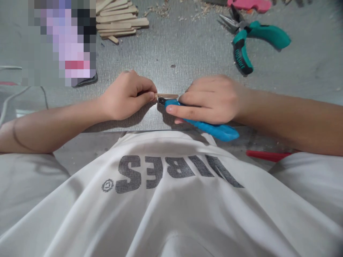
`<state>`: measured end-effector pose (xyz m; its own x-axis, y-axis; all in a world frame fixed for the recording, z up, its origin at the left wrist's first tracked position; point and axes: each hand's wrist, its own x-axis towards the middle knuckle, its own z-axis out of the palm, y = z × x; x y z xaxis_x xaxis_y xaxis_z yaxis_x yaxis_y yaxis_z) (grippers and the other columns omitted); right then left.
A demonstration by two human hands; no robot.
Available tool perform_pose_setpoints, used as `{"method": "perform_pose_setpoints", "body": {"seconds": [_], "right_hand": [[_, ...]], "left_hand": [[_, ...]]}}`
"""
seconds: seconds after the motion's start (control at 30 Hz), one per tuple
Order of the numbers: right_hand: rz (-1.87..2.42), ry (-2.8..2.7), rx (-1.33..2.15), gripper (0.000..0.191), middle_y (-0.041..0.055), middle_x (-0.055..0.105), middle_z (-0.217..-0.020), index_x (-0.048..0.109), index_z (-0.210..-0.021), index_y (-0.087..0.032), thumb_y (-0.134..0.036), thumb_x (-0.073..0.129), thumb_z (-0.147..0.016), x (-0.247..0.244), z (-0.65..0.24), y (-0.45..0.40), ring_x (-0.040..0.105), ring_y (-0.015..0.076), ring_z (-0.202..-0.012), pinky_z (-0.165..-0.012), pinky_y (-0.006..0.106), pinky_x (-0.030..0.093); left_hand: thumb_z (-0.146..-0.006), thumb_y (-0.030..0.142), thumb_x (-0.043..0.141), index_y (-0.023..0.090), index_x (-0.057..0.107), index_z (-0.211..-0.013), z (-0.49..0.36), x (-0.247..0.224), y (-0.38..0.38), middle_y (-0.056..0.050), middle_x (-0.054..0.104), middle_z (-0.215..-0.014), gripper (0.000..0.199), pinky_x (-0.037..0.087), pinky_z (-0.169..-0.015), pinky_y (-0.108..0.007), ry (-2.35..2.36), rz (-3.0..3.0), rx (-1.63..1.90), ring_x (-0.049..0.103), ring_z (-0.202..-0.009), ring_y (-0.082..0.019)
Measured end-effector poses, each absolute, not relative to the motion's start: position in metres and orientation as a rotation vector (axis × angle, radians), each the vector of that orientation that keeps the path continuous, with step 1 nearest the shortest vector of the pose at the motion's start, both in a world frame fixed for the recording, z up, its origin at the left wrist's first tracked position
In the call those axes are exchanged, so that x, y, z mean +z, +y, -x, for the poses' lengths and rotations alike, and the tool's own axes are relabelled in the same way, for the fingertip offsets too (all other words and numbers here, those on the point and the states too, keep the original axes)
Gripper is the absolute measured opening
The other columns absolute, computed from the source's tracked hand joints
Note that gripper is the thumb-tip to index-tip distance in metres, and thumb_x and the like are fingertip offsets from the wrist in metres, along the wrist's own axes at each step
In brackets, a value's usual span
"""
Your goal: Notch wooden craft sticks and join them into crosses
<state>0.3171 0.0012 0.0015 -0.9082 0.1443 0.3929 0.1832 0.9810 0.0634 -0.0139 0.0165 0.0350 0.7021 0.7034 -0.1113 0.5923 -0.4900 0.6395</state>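
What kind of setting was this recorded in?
Probably a craft workspace at a table: a pile of wooden sticks, scattered shavings and open teal-handled pliers lie on its grey top.

The counter (139, 57) under my hands looks grey and finely textured, with a faint sheen in the middle of the frame. The craft sticks (118, 18) at upper left are pale, matt wood. At upper right, the pliers (242, 28) have shiny metal jaws and teal-and-black handles that look like plastic or rubber. The blue cutters (211, 128) in my right hand (214, 100) have smooth handles, seemingly plastic. My white shirt (160, 214) is soft, matt cloth with dark, mesh-patterned lettering.
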Motion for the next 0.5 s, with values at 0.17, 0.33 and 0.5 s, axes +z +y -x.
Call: {"method": "perform_pose_setpoints", "body": {"seconds": [0.17, 0.33, 0.5], "right_hand": [[0.260, -2.763, -0.088, 0.041, 0.0014, 0.079, -0.101, 0.085, -0.156, -0.032, -0.051, 0.054, -0.137, 0.0013, -0.3148, 0.0045, 0.070, 0.0206, -0.086, -0.082, 0.038, 0.061], [0.144, -2.724, -0.233, 0.032, -0.0009, 0.075, -0.096, 0.084, -0.157, -0.031, -0.040, 0.063, -0.134, -0.0007, -0.3121, 0.0051, 0.063, 0.0202, -0.083, -0.078, 0.038, 0.056], [0.056, -2.657, -0.391, 0.033, -0.0025, 0.075, -0.093, 0.081, -0.160, -0.029, -0.024, 0.069, -0.130, 0.0032, -0.3117, 0.0016, 0.061, 0.0192, -0.082, -0.071, 0.037, 0.047]], "left_hand": [[-0.113, 0.033, 0.067, 0.023, 0.090, -0.097, 0.0122, 0.0306, 0.0179, -0.004, 0.084, -0.088, 0.030, 0.053, -0.094, -0.040, 0.954, -2.158, 0.237, 0.072, -0.087, -0.022], [-0.105, 0.030, 0.075, 0.025, 0.082, -0.088, 0.0110, 0.0285, 0.0195, 0.001, 0.060, -0.065, 0.019, 0.040, -0.072, -0.044, 0.887, -1.914, 0.373, 0.051, -0.066, -0.019], [-0.105, 0.039, 0.091, 0.025, 0.083, -0.090, 0.0109, 0.0302, 0.0204, 0.005, 0.054, -0.060, 0.022, 0.031, -0.065, -0.040, 0.811, -1.650, 0.426, 0.043, -0.062, -0.014]]}}
